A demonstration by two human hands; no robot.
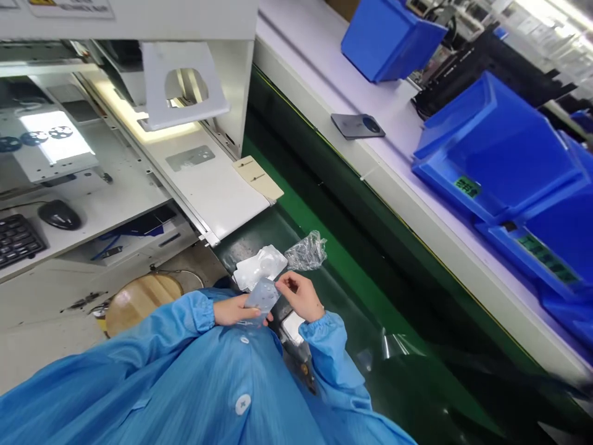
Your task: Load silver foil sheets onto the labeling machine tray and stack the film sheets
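Note:
My left hand (pixel 238 311) is closed round the lower part of a phone-sized translucent film sheet (pixel 263 295), with the thumb lying on its face. At the sheet's upper right corner, my right hand (pixel 302 296) pinches with thumb and forefinger. Just beyond the sheet lies a loose stack of white phone-shaped sheets (pixel 262 264) on the green belt. A crumpled clear plastic bag (pixel 306 251) is to the right of that stack. Partly hidden by my right wrist is a white piece (pixel 293 327) near my lap.
A machine's white conveyor (pixel 217 185) at the left carries a grey phone-shaped sheet (pixel 190 158). Along the right shelf are a phone (pixel 357 126) and blue bins (pixel 500 154). A wooden stool (pixel 143 303) stands at lower left, below a mouse (pixel 59 214). Clear film (pixel 399 345) lies on the green belt (pixel 361 309).

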